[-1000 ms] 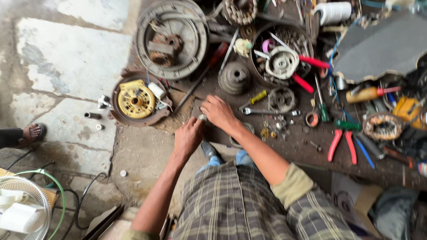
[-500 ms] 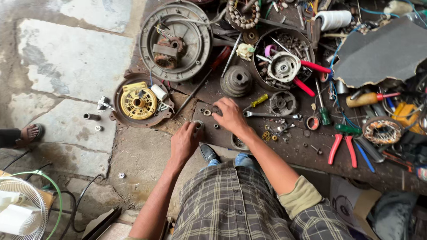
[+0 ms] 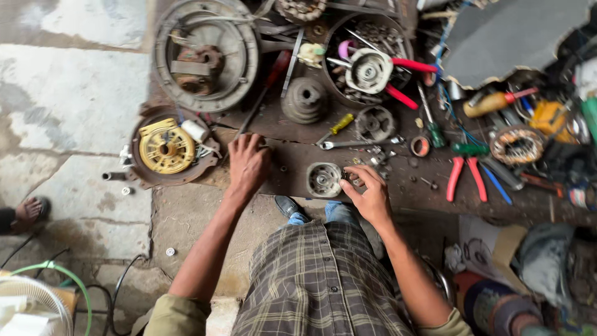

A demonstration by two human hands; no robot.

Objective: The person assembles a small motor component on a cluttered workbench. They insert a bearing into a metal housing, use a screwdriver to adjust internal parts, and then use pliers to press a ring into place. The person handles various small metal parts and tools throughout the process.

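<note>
My left hand [image 3: 247, 163] lies flat with fingers spread on the left part of a dark, oily wooden board [image 3: 292, 171], close to a yellow wound motor part [image 3: 166, 148]. My right hand [image 3: 368, 191] is at the board's near edge, fingers curled down onto small loose metal bits [image 3: 356, 176]. It is just right of a round grey motor end cover [image 3: 323, 179]. Whether those fingers pinch anything is hidden. My checked trousers and a shoe [image 3: 287, 205] show below the board.
A large round motor housing [image 3: 205, 56], a stepped pulley [image 3: 305, 99], a bowl of parts [image 3: 370, 65], a spanner [image 3: 348, 144], red-handled pliers [image 3: 463, 175] and a copper-wound stator [image 3: 516, 144] crowd the floor. Another person's sandalled foot [image 3: 28, 211] is at left, a white fan guard [image 3: 31, 308] bottom left.
My right hand has drawn back from the middle of the board to its near edge beside the round cover. My left hand has slid forward onto the board.
</note>
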